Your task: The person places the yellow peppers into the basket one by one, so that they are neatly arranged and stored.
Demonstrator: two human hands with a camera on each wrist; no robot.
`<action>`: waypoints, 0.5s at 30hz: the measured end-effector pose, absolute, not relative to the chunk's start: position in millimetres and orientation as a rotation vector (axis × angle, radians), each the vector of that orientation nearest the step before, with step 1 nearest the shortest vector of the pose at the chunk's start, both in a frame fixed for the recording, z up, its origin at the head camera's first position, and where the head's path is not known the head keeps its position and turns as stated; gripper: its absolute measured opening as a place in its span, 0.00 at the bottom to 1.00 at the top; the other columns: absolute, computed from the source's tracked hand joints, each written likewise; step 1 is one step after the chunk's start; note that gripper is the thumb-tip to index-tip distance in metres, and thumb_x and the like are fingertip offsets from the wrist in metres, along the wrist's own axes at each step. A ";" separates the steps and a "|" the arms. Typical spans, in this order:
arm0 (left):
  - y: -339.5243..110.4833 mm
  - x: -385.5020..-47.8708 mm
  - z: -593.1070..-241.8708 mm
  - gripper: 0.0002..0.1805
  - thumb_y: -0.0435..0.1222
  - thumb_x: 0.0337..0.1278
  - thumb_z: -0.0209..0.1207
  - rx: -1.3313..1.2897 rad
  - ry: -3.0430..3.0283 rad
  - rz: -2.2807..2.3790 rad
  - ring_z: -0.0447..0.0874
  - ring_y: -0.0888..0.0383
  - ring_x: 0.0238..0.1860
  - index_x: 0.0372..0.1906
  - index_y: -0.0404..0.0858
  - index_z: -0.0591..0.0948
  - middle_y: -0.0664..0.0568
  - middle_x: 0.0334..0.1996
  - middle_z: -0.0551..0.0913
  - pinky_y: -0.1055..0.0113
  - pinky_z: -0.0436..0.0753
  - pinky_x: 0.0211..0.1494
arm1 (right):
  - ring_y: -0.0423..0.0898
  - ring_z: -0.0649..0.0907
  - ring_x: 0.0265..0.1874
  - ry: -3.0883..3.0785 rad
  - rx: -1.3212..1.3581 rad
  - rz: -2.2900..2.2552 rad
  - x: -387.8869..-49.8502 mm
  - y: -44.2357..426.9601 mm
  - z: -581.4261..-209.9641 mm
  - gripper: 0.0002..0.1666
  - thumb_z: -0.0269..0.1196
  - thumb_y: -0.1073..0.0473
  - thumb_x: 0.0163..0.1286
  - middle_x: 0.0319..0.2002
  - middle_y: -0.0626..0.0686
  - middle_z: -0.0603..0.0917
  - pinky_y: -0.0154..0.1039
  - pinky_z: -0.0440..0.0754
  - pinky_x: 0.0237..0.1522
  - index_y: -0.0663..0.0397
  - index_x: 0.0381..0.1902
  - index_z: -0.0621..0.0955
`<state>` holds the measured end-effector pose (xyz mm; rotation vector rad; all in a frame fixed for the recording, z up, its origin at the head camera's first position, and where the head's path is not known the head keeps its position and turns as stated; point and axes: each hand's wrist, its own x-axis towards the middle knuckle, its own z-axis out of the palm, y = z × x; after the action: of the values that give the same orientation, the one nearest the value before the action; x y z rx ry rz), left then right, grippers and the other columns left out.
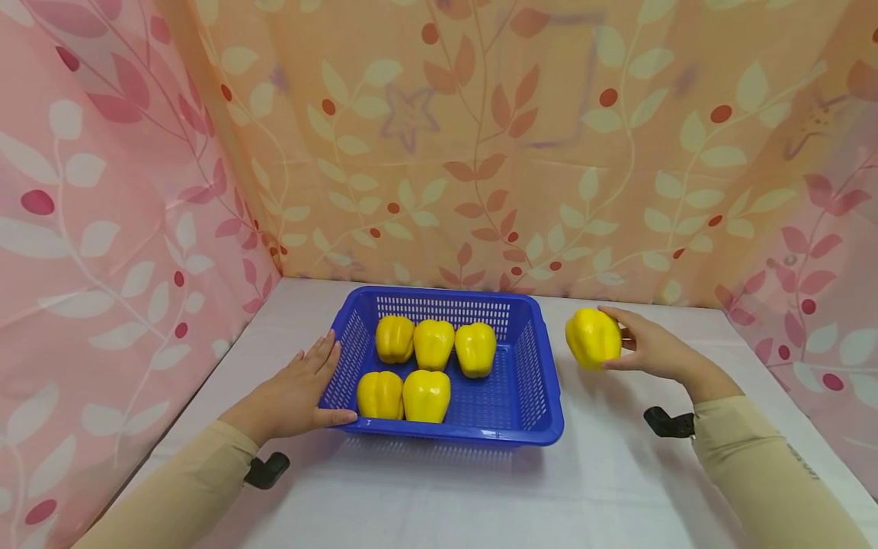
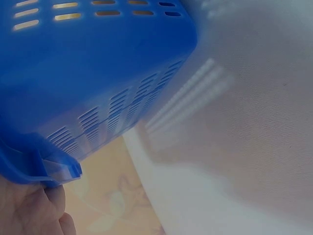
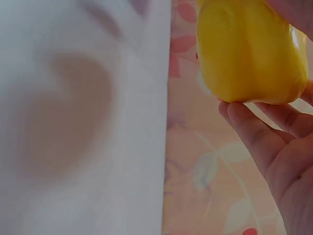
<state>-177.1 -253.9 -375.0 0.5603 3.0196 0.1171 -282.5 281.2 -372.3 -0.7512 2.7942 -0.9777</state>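
My right hand grips a yellow bell pepper between thumb and fingers, to the right of a blue plastic basket. In the right wrist view the fingertips touch the lower end of that pepper, and its shadow falls on the white cloth beneath. Several more yellow bell peppers sit in the basket, in a back row and a front row toward its left. My left hand rests on the basket's left rim, fingers straight and thumb on the front rim. The left wrist view shows the basket's outer wall close up.
A white cloth covers the table under the basket. Floral curtains stand around it: orange at the back, pink on the left and pink on the right. Small black devices are strapped at both wrists.
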 end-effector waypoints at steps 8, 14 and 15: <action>-253.3 -176.2 -373.1 0.64 0.76 0.38 0.41 0.567 3.019 0.108 0.40 0.42 0.71 0.70 0.30 0.47 0.38 0.71 0.40 0.44 0.48 0.68 | 0.55 0.74 0.51 2.789 -0.844 -0.987 -283.3 273.7 -350.8 0.55 0.72 0.49 0.48 0.59 0.57 0.68 0.52 0.73 0.52 0.55 0.69 0.56; -253.4 -176.1 -372.6 0.64 0.76 0.38 0.42 0.566 3.017 0.116 0.40 0.41 0.71 0.70 0.30 0.48 0.38 0.71 0.40 0.44 0.48 0.68 | 0.52 0.73 0.51 2.755 -0.923 -1.019 -283.2 263.6 -334.7 0.53 0.72 0.52 0.49 0.58 0.54 0.68 0.42 0.76 0.52 0.51 0.69 0.57; -253.4 -176.3 -372.7 0.64 0.76 0.38 0.42 0.564 3.016 0.112 0.40 0.42 0.71 0.70 0.30 0.47 0.38 0.71 0.40 0.44 0.48 0.68 | 0.51 0.74 0.50 2.760 -0.933 -1.012 -283.0 261.4 -332.3 0.53 0.72 0.52 0.49 0.57 0.54 0.69 0.41 0.77 0.52 0.51 0.69 0.57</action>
<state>-176.3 -253.4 -372.7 0.5635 3.0164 0.1123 -283.0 261.4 -332.3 -0.9329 2.7603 -1.0120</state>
